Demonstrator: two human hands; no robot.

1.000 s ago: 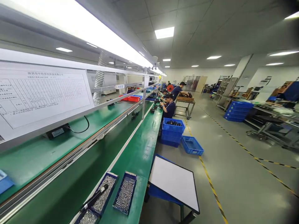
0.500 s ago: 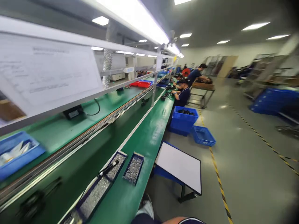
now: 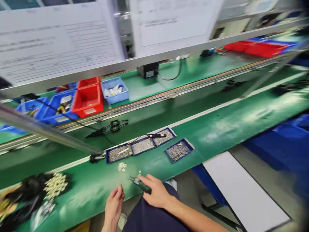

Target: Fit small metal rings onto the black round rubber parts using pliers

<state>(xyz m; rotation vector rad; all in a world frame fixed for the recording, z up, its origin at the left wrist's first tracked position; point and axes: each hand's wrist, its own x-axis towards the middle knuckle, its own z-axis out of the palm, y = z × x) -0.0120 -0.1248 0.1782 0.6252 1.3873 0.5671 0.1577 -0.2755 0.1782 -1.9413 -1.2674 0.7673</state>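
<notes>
My right hand (image 3: 155,190) is closed around the dark handles of a small pair of pliers (image 3: 137,181), whose thin jaws point left over the green bench. At the bench's front edge my left hand (image 3: 114,202) has its fingers pressed together, and whatever is in them, if anything, is too small to make out. Beyond the hands lie a little pile of pale rings (image 3: 122,166) and a couple of loose rings (image 3: 139,171). Farther back, blue trays of small metal parts (image 3: 143,145) stand in a row, with a black pen-like tool (image 3: 156,135) resting across them.
Another parts tray (image 3: 180,150) sits to the right. At the left are black parts with pale fittings (image 3: 55,186). Red bins (image 3: 88,98) and blue bins (image 3: 116,90) line the upper shelf. A white-topped board (image 3: 246,190) stands right of the bench. A metal post (image 3: 48,127) slants across the left.
The view has swung left and down from along the line to the bench in front of me. Both hands and the pliers are now in sight.
</notes>
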